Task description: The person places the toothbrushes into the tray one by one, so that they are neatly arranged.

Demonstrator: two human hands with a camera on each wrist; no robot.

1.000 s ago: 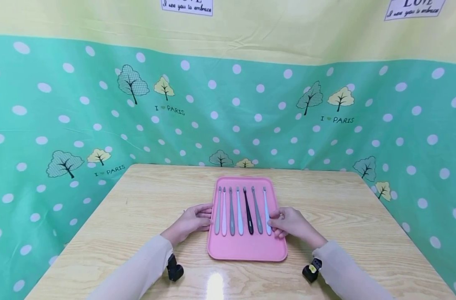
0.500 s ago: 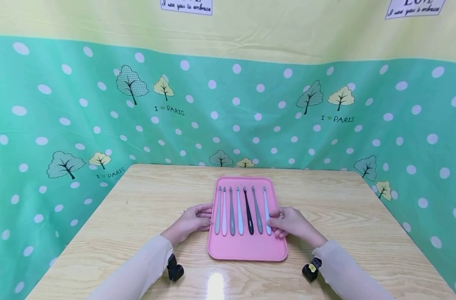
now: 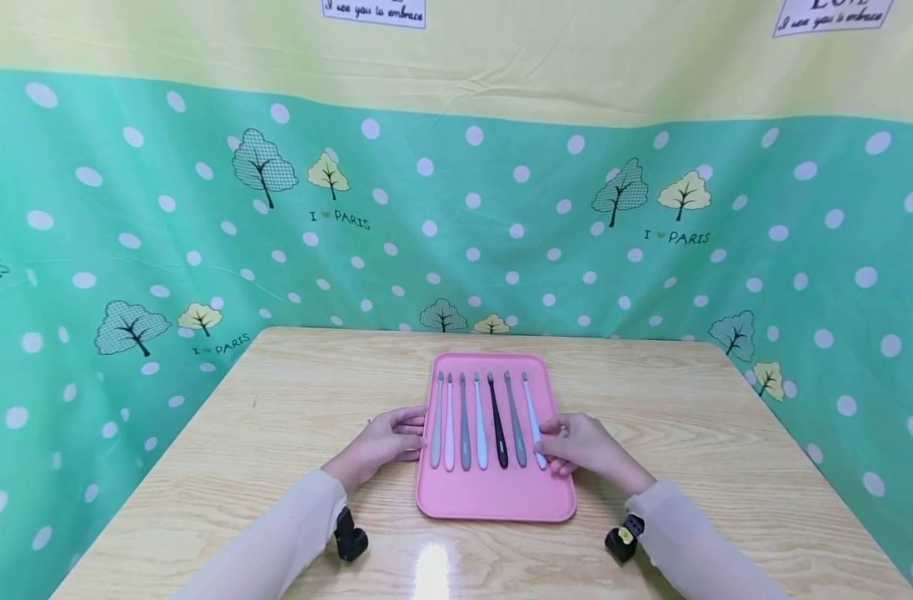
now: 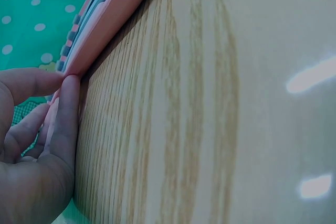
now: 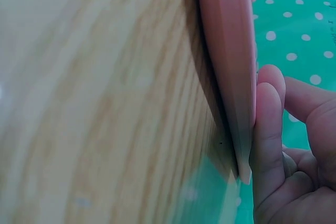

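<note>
On the pink tray (image 3: 494,500) lies a row of several slim cuticle trimmers, with their small metal tips toward the back. My right hand (image 3: 584,446) reaches over the tray's right rim and pinches the handle of the rightmost light blue cuticle trimmer (image 3: 531,408), which lies slightly slanted. To its left is a grey cuticle trimmer (image 3: 516,421), then a black cuticle trimmer (image 3: 497,421). My left hand (image 3: 377,442) holds the tray's left rim between thumb and fingers. In the right wrist view, the tray's side (image 5: 228,40) hides the trimmer from sight.
The wooden table (image 3: 314,375) extends around the tray on all sides. A green and yellow printed cloth (image 3: 471,217) hangs behind it and at both sides. Black wrist cameras, such as the left one (image 3: 350,537), sit below the sleeves.
The tip of the rightmost light blue cuticle trimmer has swung a little to the left, while its handle end has shifted slightly right. The left hand and the tray stay in place.
</note>
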